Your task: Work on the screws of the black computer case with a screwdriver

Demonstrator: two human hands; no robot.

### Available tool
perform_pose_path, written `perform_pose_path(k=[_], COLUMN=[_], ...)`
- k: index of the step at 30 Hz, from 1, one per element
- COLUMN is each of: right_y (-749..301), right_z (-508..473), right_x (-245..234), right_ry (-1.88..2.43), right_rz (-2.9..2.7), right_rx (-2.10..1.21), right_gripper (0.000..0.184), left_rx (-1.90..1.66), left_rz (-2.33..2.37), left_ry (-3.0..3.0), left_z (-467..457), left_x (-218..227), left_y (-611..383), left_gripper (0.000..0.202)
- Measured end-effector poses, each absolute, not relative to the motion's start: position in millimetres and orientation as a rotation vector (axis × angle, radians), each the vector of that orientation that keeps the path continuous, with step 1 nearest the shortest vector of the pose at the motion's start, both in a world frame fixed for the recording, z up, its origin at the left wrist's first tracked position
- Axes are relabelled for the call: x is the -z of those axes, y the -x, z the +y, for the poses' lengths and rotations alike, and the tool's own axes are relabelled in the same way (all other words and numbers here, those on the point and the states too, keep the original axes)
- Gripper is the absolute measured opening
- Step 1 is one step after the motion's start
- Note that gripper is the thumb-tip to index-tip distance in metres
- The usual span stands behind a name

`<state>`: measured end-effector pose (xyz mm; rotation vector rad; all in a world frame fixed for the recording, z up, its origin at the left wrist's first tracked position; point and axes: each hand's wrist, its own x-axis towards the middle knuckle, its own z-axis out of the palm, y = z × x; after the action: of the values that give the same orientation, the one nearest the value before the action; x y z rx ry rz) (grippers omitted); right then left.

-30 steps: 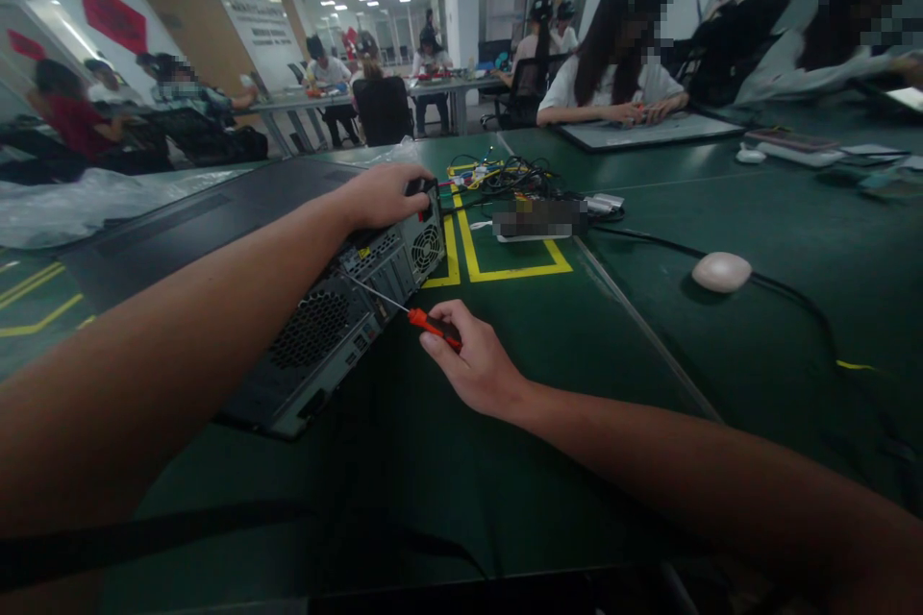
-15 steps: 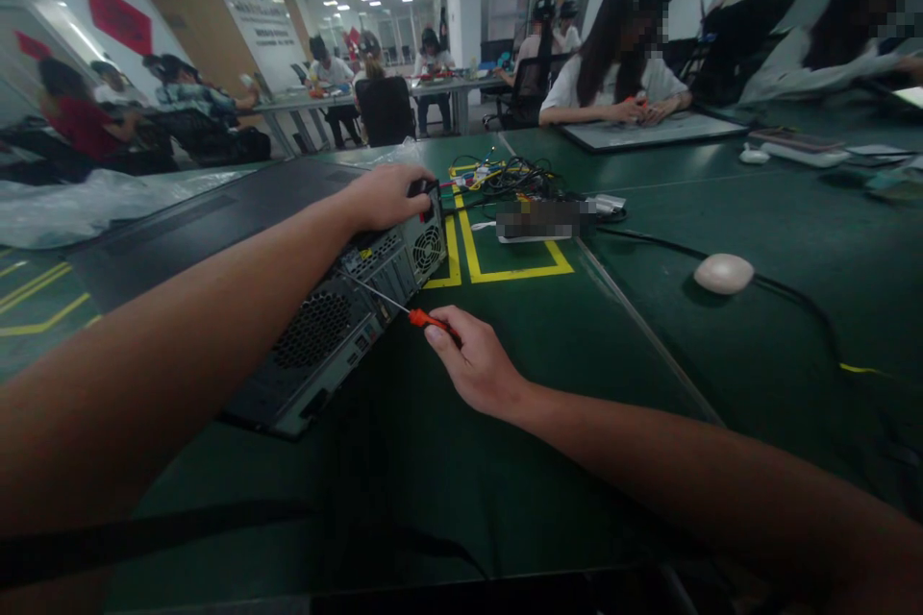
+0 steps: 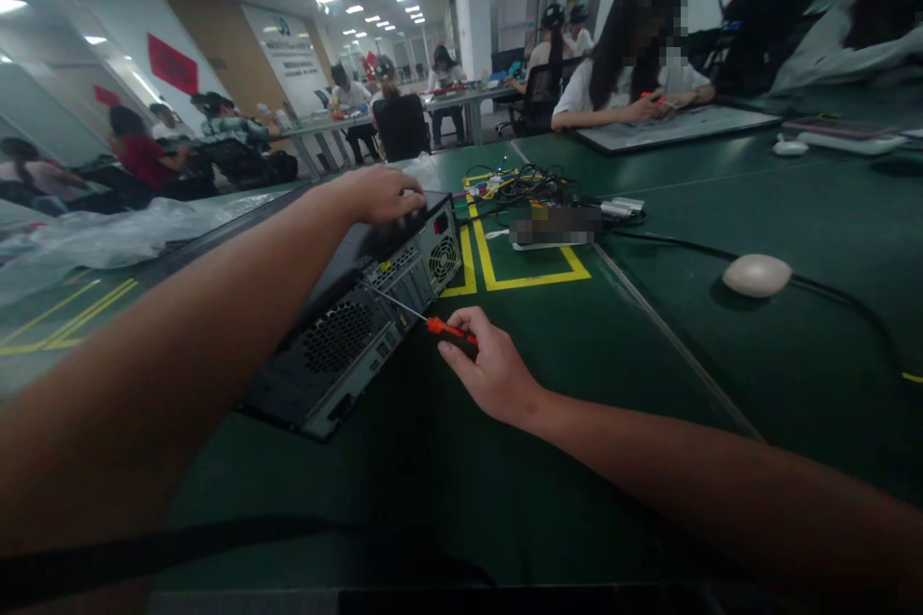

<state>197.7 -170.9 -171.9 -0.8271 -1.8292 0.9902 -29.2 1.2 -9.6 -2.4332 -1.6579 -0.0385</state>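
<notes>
A black computer case (image 3: 338, 269) lies on its side on the green table, its rear panel with vents and ports turned towards me. My left hand (image 3: 379, 196) rests on top of the case near the rear edge, fingers stretched and slightly bent. In my right hand (image 3: 490, 360) is a screwdriver (image 3: 453, 333) with a red and black handle, the fingers wrapped round it. Its thin shaft points up and left, with the tip at the rear panel by the slot covers. Whether the tip sits in a screw is too small to tell.
Beyond the case lies a tangle of cables (image 3: 537, 184) by yellow tape marks (image 3: 534, 283). A white mouse (image 3: 757, 276) is to the right. Plastic wrap (image 3: 122, 231) lies at the left. Across the table a person works over a flat panel (image 3: 670, 127); several others sit farther back.
The view has turned slightly left, so things appear farther right. My left hand's fingers have shifted back from the case's rear corner onto its top. The screwdriver stays at the rear panel.
</notes>
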Motion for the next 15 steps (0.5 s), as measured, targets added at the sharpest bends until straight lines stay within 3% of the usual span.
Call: perform_pose_path(k=[15], right_y=[-197.9], right_z=[-169.7], right_x=[172.9], right_ry=[0.822], right_rz=[-1.82], right_rx=[-0.935], right_gripper=[0.011], left_rx=[0.287], left_rz=[-1.777], left_ry=[2.288], left_z=[-11.2], left_x=[35.1], left_y=[37.6], left_gripper=[0.047])
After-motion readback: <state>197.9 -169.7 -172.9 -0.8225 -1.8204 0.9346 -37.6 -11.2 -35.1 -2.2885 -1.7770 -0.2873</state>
